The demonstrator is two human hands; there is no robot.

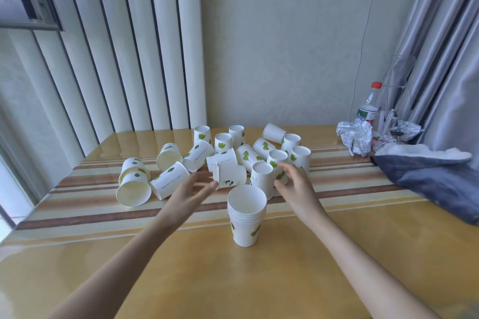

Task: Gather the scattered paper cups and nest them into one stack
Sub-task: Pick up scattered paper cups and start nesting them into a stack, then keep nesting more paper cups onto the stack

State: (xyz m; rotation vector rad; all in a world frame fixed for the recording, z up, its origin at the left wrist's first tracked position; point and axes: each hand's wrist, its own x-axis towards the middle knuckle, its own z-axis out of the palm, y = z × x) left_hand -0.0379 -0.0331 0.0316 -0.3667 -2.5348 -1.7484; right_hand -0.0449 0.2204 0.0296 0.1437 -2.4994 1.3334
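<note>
Head view shows the stack [246, 217] standing near, loose cups [220, 155] spread toward 12 o'clock. Left hand [188, 195] and right hand [295, 186] reach in, fingers spread, holding nothing. A bump could tip the upright cup [262, 179] at 12 o'clock from the stack.

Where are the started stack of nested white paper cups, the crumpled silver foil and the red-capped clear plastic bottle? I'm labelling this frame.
stack of nested white paper cups [246, 225], head view, on its front wall.
crumpled silver foil [355, 136], head view, mid-surface.
red-capped clear plastic bottle [367, 111], head view, on its label.
</note>
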